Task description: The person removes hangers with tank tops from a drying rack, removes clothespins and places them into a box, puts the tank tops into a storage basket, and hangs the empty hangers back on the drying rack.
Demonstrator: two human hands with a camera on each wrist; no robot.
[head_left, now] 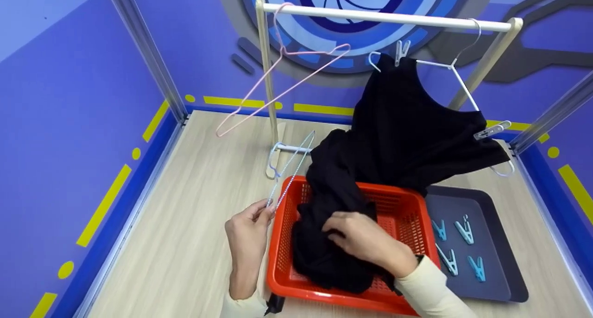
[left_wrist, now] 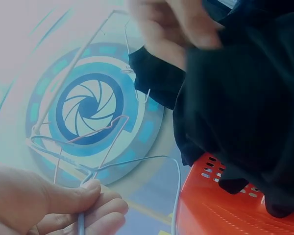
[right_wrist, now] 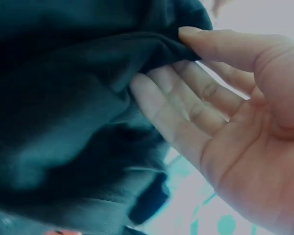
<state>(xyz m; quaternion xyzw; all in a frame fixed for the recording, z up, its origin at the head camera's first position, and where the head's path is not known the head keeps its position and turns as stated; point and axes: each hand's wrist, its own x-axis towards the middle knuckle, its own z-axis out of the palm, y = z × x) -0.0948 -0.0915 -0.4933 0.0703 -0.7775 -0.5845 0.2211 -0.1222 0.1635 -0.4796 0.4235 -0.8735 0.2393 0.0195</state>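
Observation:
My left hand (head_left: 250, 230) pinches a light-blue wire hanger (left_wrist: 179, 182) beside the left rim of a red plastic basket (head_left: 273, 257). The hanger is tilted, its hook toward the rack. Over the basket, my right hand (head_left: 366, 239) pinches a fold of bunched black cloth (head_left: 324, 257) between thumb and fingers, clearest in the right wrist view. Behind it, a black sleeveless garment (head_left: 398, 109) hangs on a white hanger (head_left: 464, 86), held by grey clothespins (head_left: 492, 130). I cannot tell whether the bunched cloth and the hanging garment are one piece.
A rack with a white bar (head_left: 389, 17) stands at the back. An unused pink hanger (head_left: 296, 87) hangs from its left end. Right of the basket, a dark grey tray (head_left: 500, 262) holds several blue clothespins (head_left: 477, 268). Walls enclose the wooden tabletop (head_left: 185, 225).

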